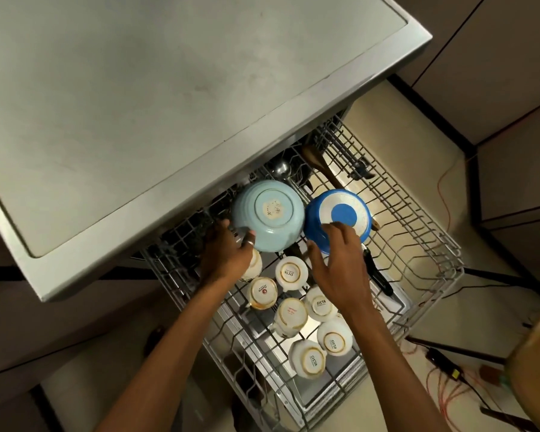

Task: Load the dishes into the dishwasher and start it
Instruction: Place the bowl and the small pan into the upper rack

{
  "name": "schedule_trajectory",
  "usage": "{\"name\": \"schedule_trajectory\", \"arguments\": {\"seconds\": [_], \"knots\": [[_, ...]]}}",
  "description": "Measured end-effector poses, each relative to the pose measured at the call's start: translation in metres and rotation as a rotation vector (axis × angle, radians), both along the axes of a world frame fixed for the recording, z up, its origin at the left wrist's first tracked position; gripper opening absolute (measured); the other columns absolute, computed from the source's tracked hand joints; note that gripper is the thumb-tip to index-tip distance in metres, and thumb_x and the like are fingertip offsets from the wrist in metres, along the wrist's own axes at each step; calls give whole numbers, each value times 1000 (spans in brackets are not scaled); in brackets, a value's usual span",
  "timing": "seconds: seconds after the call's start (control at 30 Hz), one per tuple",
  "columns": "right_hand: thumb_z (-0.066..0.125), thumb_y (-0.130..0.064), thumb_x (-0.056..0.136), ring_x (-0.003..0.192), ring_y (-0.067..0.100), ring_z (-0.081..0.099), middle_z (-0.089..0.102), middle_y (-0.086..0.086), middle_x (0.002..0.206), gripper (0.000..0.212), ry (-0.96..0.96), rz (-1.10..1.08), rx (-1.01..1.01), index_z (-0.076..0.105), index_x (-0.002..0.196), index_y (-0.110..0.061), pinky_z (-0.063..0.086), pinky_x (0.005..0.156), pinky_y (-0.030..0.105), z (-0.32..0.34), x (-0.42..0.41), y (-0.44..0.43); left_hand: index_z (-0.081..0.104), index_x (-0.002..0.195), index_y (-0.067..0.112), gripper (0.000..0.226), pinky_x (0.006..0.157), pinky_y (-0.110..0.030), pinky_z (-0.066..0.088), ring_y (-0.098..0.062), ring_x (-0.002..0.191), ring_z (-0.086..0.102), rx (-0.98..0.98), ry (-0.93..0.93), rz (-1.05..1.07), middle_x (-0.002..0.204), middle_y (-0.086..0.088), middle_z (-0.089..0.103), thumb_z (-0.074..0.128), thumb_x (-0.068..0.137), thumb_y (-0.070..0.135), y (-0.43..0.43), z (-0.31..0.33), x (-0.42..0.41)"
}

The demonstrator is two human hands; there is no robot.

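The upper rack of the dishwasher stands pulled out toward the near right. A pale blue bowl sits upside down at the rack's far left. The left hand grips its near-left rim, thumb on the outer wall and fingers curled behind. A worn paper label on the bowl's base is mostly rubbed off, with only "00" legible. Just to its right is an overturned blue pan with a white ring on its base. The right hand holds it, fingers curved over the base and thumb by the near wall. White cups stand upside down in the near part of the rack. Four bases read "SISTA"; two others carry red print too small to read. A steel ladle and a wooden spatula lie at the far end.
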State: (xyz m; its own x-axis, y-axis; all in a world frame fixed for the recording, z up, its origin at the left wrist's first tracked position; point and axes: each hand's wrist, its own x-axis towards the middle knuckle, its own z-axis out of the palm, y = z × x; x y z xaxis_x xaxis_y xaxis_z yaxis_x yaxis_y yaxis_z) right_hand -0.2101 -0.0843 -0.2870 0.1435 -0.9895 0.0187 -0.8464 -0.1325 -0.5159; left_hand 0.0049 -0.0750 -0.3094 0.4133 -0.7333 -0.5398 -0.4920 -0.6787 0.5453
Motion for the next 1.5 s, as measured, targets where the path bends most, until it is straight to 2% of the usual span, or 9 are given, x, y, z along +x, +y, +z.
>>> {"name": "schedule_trajectory", "arguments": {"seconds": [0.1, 0.33, 0.5, 0.67, 0.8, 0.97, 1.17, 1.33, 1.5], "knots": [[64, -27, 96, 118, 29, 53, 56, 15, 128, 42, 16, -105, -19, 57, 130, -4, 50, 95, 48, 1, -31, 35, 38, 144, 18, 61, 109, -50, 40, -30, 139, 32, -150, -119, -124, 152, -10, 37, 59, 95, 46, 30, 39, -34], [66, -28, 93, 123, 35, 46, 47, 20, 134, 50, 90, -549, 77, 48, 133, -4, 46, 100, 50, 12, -102, 101, 45, 139, 24, 51, 105, -44, 44, -25, 130, 48, -357, -162, -694, 139, -3, 53, 53, 93, 45, 115, 62, -136], [60, -30, 98, 129, 41, 47, 46, 27, 143, 70, -188, -744, 426, 27, 149, 5, 41, 100, 38, 4, -111, 124, 46, 143, 22, 68, 110, -47, 40, -28, 135, 48, -288, -215, -1099, 142, -5, 56, 61, 86, 57, 153, 26, -177], [51, -12, 100, 83, 30, 58, 62, 13, 100, 39, -256, -813, 554, 35, 134, -5, 53, 81, 41, -2, -92, 126, 43, 147, 17, 79, 113, -51, 38, -34, 137, 45, -193, -293, -1263, 146, -14, 51, 75, 79, 39, 170, 8, -178], [49, 3, 93, 82, 30, 56, 60, 11, 97, 41, -217, -839, 560, 36, 130, -7, 53, 75, 40, -2, -89, 126, 46, 146, 12, 57, 111, -49, 39, -33, 137, 43, -365, -437, -1361, 141, -12, 54, 54, 92, 31, 180, 6, -184], [57, 6, 90, 73, 16, 52, 54, 2, 92, 44, -177, -809, 569, 39, 128, -6, 44, 57, 26, -1, -90, 125, 38, 152, 16, 64, 106, -49, 44, -34, 134, 48, -359, -426, -1336, 142, -5, 56, 59, 92, 28, 183, -4, -174], [51, 9, 89, 72, 21, 59, 58, 7, 85, 48, -195, -745, 559, 38, 133, -6, 52, 62, 35, -3, -70, 109, 37, 153, 19, 68, 100, -51, 46, -34, 124, 53, -381, -323, -1240, 121, 1, 66, 52, 87, 19, 169, -9, -144], [58, 1, 94, 70, 16, 60, 58, 2, 81, 48, -256, -622, 548, 36, 136, -4, 51, 56, 31, -10, -41, 71, 47, 146, 28, 68, 75, -38, 47, -26, 95, 60, -307, -301, -1065, 101, 4, 70, 64, 81, 18, 135, 1, -111], [61, -11, 98, 69, 20, 62, 63, 5, 82, 60, -257, -474, 516, 26, 144, 7, 51, 57, 30, -20, -4, 32, 53, 136, 36, 50, 71, -37, 58, -25, 100, 67, -224, -259, -838, 114, 7, 66, 52, 89, 18, 107, 8, -74]]}}
